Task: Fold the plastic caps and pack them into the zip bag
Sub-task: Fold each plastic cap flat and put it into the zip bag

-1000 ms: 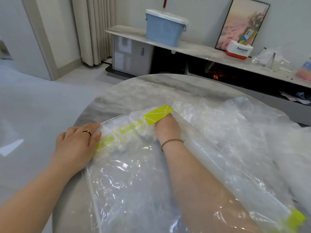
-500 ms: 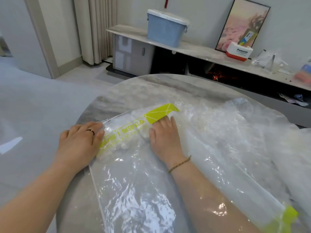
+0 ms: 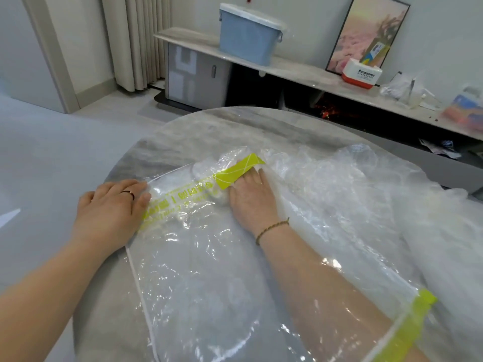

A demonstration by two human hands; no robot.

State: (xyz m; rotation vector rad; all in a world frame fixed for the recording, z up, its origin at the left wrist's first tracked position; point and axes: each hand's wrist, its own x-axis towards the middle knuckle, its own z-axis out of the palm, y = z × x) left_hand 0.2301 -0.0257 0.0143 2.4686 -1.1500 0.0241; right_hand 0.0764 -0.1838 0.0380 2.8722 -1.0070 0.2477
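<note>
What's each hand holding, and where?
Nothing is gripped. The left hand presses flat on the zip bag at its far-left edge; the right hand, apparently inside the bag, lies flat by the yellow-green strip.

A home living room: long pleated curtains (image 3: 136, 43) hang by the wall, and a low sideboard (image 3: 300, 74) along the wall behind the far edge of the round marble desk (image 3: 235, 126) carries a blue storage box (image 3: 248, 35) and a framed picture (image 3: 366, 30) leaning against the wall.

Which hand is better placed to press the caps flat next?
Right, probably: the right hand lies flat inside the bag on the caps; the left hand only pins the bag's outer edge.
</note>
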